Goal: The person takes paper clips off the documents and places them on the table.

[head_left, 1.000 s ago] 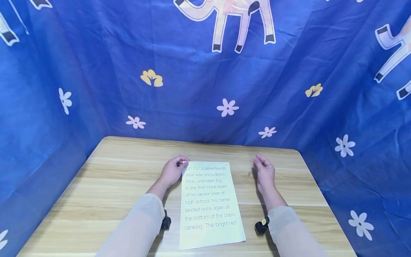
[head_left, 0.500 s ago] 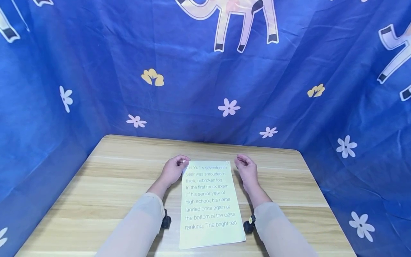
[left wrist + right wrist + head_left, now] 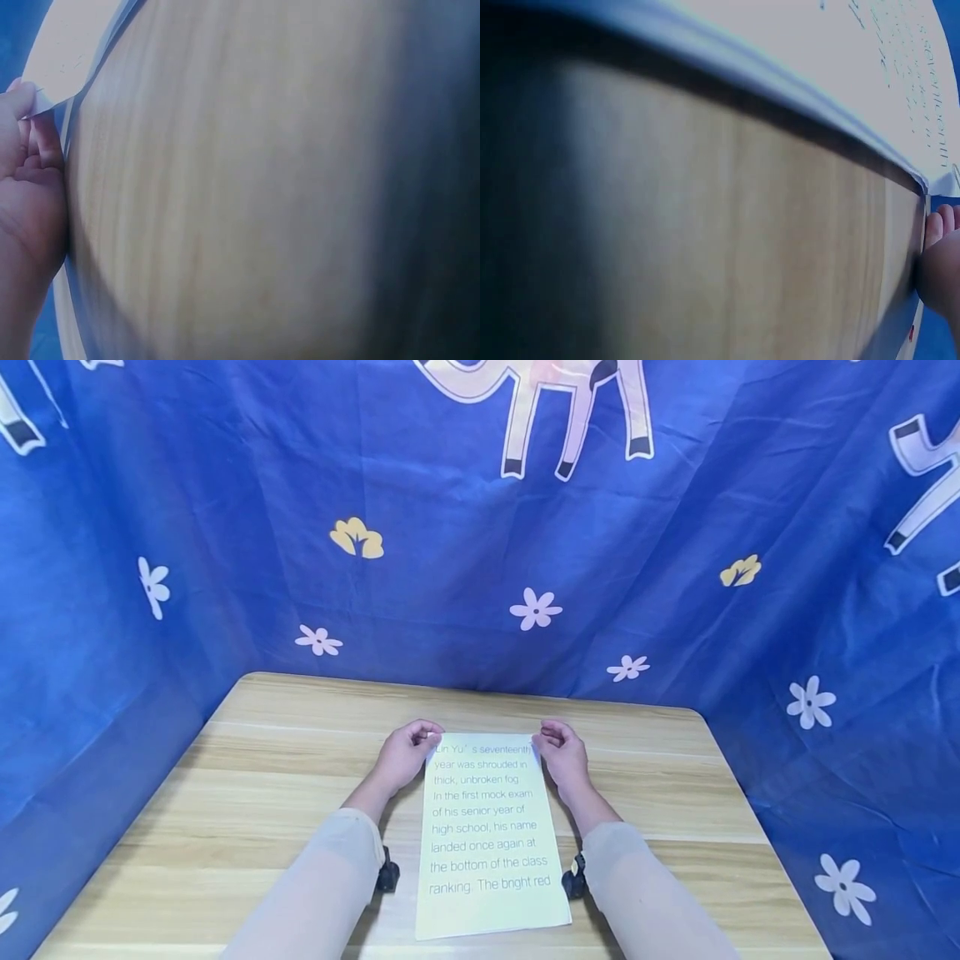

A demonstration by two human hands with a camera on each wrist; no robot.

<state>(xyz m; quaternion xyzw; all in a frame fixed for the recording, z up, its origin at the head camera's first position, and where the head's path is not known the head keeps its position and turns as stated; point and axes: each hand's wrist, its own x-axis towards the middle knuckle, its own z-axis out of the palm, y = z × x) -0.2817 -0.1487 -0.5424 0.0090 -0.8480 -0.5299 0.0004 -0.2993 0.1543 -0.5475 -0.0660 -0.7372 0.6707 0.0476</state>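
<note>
A thin stack of printed paper sheets [image 3: 487, 906] lies lengthwise in front of the person, its large text facing up. At its far left corner the left hand [image 3: 402, 757] pinches the paper; in the left wrist view, the thumb [image 3: 22, 99] lies over the corner and the other fingers are curled below. The right hand [image 3: 564, 762] holds the far right corner between thumb and curled fingers. Layered sheet edges [image 3: 795, 94] show in the right wrist view, where the right thumb is out of frame. The clip at that corner is mostly hidden by the hand.
A wooden table [image 3: 300, 760] carries the paper. A small red-orange paper clip [image 3: 911, 334] lies to the right of the right hand, hidden in the head view. Blue printed cloth [image 3: 450, 552] hangs around the back and sides. Black cameras [image 3: 386, 875] sit at both wrists.
The right hand has moved left from beside the loose paper clip to the far right corner of the paper and taken hold there. The left hand stays at its corner.
</note>
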